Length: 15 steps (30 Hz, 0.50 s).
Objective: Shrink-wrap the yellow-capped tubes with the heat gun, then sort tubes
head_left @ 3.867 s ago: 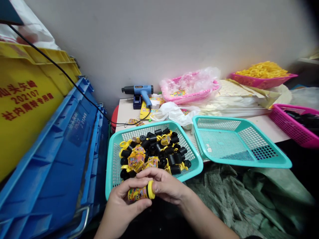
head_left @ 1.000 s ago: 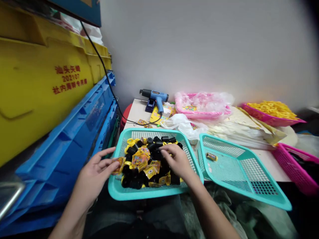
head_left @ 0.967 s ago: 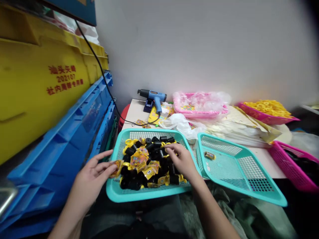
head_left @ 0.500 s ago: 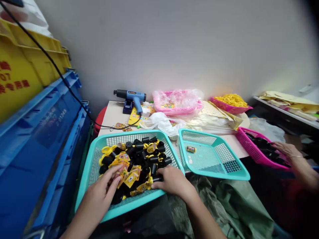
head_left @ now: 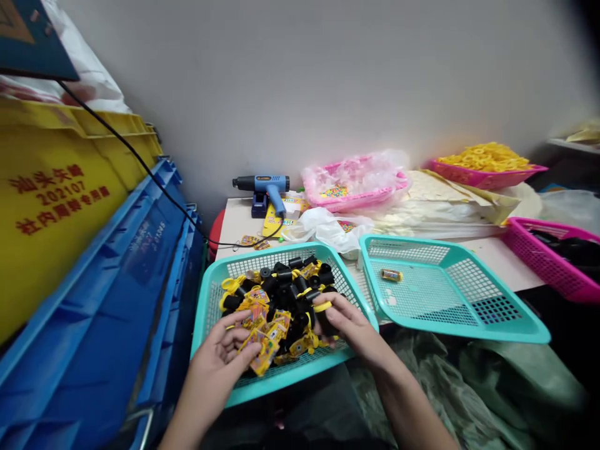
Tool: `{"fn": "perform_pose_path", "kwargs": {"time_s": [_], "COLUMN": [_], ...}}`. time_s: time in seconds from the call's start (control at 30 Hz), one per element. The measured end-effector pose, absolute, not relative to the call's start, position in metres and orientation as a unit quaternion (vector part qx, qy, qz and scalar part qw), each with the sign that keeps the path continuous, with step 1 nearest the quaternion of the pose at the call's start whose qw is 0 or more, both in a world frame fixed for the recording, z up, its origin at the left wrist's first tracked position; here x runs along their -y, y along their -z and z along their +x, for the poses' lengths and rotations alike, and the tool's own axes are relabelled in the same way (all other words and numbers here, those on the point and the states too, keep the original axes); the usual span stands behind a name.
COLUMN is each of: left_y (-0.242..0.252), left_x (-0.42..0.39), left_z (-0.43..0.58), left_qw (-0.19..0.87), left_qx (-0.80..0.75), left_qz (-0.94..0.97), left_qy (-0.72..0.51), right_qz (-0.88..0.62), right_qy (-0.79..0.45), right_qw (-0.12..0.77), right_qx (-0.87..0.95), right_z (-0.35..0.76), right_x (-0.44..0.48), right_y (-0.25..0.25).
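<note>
One black tube (head_left: 323, 322) fills your curled right hand (head_left: 355, 326); your left hand (head_left: 216, 362) pinches at least one label (head_left: 265, 358) (by the basket's (head_left: 300, 374) near edge).

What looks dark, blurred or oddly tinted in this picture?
Head view: the upper right corner is black; head view: the green sacking looks soft; head view: the black cylinders partly merge; head view: the wall glows faintly orange behind the yellow rings.

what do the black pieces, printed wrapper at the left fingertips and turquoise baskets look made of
Black pieces: probably hard plastic, semi-gloss, judging by their highlights.
Printed wrapper: likely thin film, slightly shiny, from its flat, sheet-like look; coated paper possible.
Turquoise baskets: apparently molded plastic, satin finish, with regular mesh walls.
</note>
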<state>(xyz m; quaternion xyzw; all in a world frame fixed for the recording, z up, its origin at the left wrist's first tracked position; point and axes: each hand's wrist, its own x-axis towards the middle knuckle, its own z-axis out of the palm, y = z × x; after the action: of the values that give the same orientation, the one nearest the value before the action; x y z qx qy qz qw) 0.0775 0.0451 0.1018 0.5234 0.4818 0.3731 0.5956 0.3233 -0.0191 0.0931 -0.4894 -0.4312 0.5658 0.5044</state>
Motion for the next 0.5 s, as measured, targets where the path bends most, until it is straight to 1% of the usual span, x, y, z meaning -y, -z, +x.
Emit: {"fn": "perform_pose_path", "kwargs": {"time_s": [0.07, 0.13, 0.23, 0.33, 0.43, 0.5], "left_y": [-0.105, -0.108, -0.110, -0.108, -0.103, -0.101], "left_x": [-0.045, -0.045, -0.042, -0.035, -0.026, -0.019], "left_z": [0.080, 0.081, 0.082, 0.090, 0.103, 0.109], "left_qw": [0.594, 0.593, 0.591, 0.580, 0.621, 0.673], "left_qx": [-0.486, -0.496, -0.514, -0.512, -0.463, -0.425], "left_qz": [0.521, 0.514, 0.469, 0.386, 0.310, 0.282], "left_qy": [-0.372, -0.372, -0.409, -0.502, -0.551, -0.536], "right_qz": [-0.436, -0.417, -0.437, -0.449, -0.469, -0.480], "right_qy": [-0.590, -0.595, -0.595, -0.605, -0.595, -0.569], "right_qw": [0.547, 0.569, 0.548, 0.511, 0.539, 0.580], "right_qx": [0.403, 0.385, 0.393, 0.412, 0.369, 0.329], "right_z": [0.306, 0.292, 0.274, 0.249, 0.224, 0.215], "right_x": [0.013, 0.009, 0.007, 0.007, 0.006, 0.003], "right_y": [-0.092, -0.095, -0.100, -0.099, -0.093, -0.092]}}
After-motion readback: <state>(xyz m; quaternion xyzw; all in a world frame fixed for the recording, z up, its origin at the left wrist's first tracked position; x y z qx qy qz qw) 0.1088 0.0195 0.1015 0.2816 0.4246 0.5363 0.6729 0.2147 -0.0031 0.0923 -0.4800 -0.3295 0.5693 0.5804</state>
